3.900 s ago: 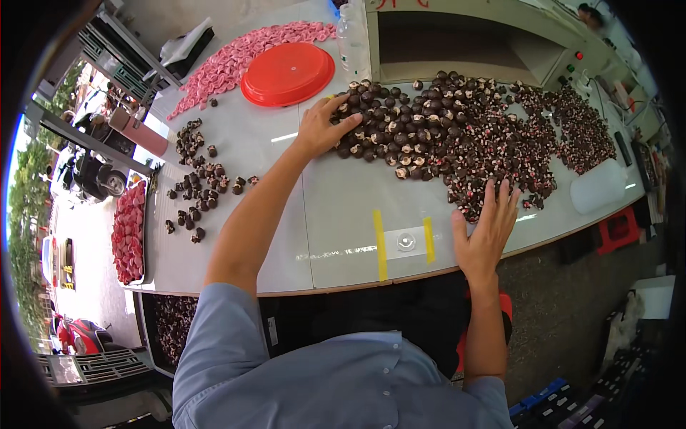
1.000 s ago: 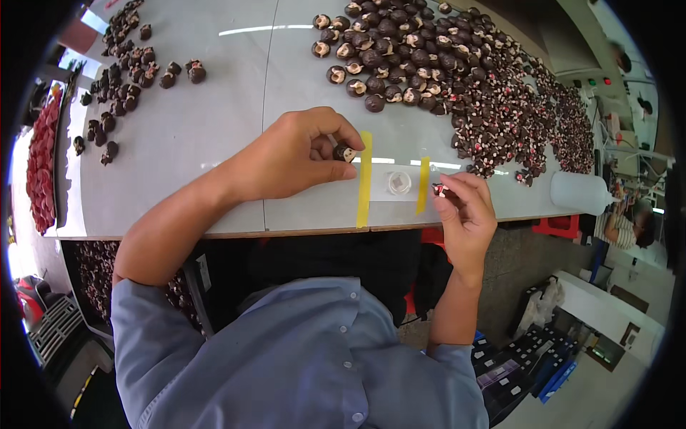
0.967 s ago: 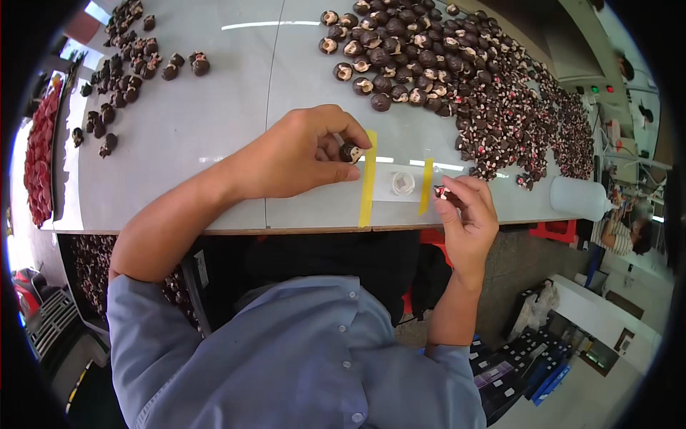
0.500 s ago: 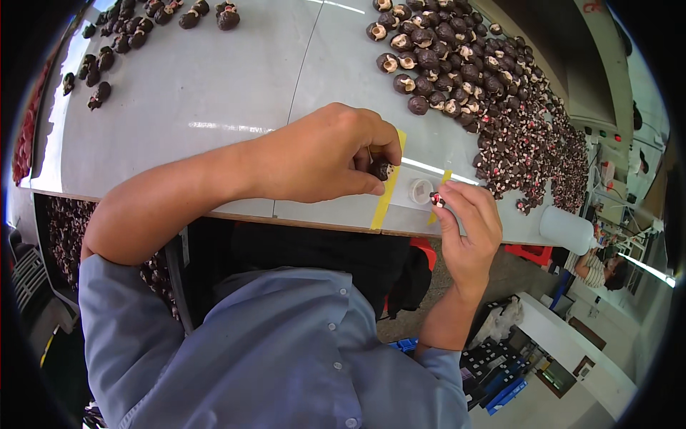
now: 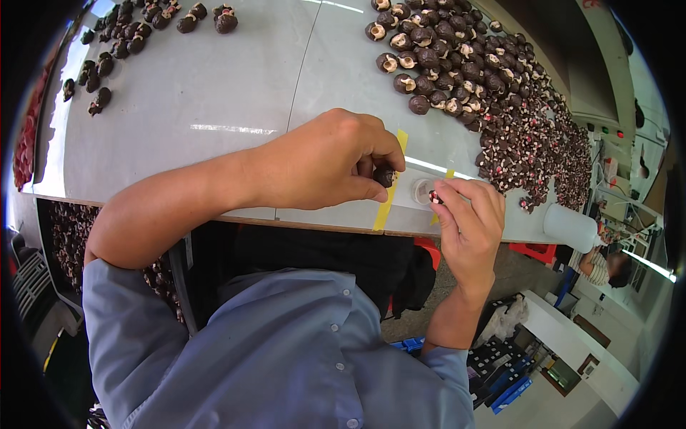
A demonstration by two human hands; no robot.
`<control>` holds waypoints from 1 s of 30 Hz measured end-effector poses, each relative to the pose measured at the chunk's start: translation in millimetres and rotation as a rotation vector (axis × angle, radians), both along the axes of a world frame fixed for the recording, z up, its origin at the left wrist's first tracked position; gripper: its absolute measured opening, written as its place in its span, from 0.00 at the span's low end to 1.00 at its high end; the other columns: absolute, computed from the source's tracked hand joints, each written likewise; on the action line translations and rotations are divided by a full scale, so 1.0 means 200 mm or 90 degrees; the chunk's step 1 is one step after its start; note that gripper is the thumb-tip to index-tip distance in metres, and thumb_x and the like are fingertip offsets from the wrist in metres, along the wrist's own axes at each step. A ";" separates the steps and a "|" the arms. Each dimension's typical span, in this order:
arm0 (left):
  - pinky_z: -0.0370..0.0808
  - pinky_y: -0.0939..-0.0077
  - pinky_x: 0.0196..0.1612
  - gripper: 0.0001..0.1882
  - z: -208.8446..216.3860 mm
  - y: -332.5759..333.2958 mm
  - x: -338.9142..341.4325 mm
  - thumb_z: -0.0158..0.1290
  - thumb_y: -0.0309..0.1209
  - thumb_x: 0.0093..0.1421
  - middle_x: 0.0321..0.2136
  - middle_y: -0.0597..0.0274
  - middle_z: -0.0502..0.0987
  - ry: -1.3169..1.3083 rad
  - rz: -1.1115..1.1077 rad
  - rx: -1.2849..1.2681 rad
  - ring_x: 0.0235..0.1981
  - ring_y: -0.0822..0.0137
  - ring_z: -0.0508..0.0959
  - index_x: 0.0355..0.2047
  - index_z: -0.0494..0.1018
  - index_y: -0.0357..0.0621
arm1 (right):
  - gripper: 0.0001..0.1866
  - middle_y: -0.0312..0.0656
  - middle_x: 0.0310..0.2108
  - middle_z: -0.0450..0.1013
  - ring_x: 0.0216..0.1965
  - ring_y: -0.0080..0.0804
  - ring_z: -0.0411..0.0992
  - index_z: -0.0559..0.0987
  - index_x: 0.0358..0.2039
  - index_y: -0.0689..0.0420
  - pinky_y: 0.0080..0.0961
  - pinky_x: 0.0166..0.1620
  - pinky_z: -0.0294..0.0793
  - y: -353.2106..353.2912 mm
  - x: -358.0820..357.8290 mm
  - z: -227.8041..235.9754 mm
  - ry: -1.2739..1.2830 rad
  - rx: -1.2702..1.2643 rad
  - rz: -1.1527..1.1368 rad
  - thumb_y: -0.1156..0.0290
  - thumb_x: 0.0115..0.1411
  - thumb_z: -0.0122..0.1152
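My left hand [image 5: 332, 161] is closed round a dark brown ball-shaped piece [image 5: 384, 176], held just above the table beside a yellow tape strip [image 5: 389, 189]. Its far side is hidden by my fingers. Between thumb and fingertips, my right hand [image 5: 473, 222] pinches a small dark brown piece with red and cream parts [image 5: 434, 197]. That piece is at the right side of a small round clear dish [image 5: 420, 190], which stands on the table between my hands. A gap separates the two held pieces.
Many brown balls with cream hollows [image 5: 443, 57] lie at the far right, alongside a heap of small brown, red and cream pieces [image 5: 529, 143]. Joined pieces [image 5: 132, 32] lie far left. A white bottle [image 5: 570, 227] lies near the right edge. Another person [image 5: 597, 268] is farther right.
The ball in my left hand has turned, so less of its cream part shows. My right hand has shifted slightly toward the dish with its small piece.
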State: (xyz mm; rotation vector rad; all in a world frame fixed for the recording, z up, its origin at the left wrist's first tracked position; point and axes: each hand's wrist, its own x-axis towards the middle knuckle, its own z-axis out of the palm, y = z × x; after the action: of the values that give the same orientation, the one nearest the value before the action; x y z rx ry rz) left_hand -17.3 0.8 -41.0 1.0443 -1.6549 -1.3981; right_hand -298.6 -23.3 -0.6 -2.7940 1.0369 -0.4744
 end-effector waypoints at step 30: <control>0.84 0.72 0.49 0.19 0.05 0.00 -0.04 0.70 0.24 0.60 0.42 0.53 0.85 0.067 -0.061 0.224 0.44 0.67 0.86 0.50 0.78 0.30 | 0.18 0.43 0.42 0.83 0.43 0.43 0.78 0.84 0.41 0.59 0.35 0.48 0.72 0.11 0.16 -0.07 -0.279 0.049 -0.013 0.79 0.49 0.79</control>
State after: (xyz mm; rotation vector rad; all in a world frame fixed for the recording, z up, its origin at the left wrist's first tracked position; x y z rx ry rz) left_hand -24.4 0.5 -30.8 1.0723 -1.4299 -1.8231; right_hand -266.7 -0.7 -14.2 -2.4500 0.9560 -0.9699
